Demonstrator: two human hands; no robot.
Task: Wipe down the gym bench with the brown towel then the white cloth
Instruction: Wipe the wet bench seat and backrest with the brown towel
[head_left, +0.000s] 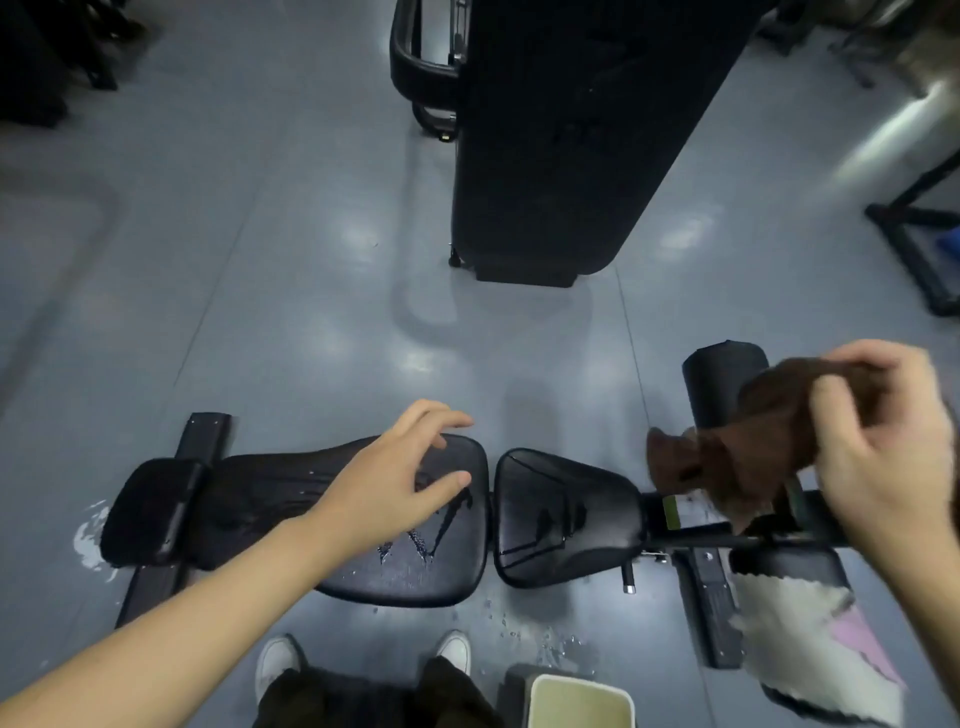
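Observation:
The black gym bench (566, 514) lies across the lower middle of the head view, with water drops on its long pad (410, 566). My left hand (395, 478) hovers over that pad, fingers spread and relaxed, holding nothing. My right hand (883, 441) grips the brown towel (727, 462) in the air above the bench's right end; the towel hangs bunched from my fingers. The white cloth (800, 639) is draped over the lower foam roller at the far right, with a pink edge showing.
A tall black machine (571, 135) stands on the grey floor behind the bench. A pale bin (576, 701) sits by my feet, with water splashed on the floor beside it and at the bench's left end. A black frame (919, 234) stands at the right.

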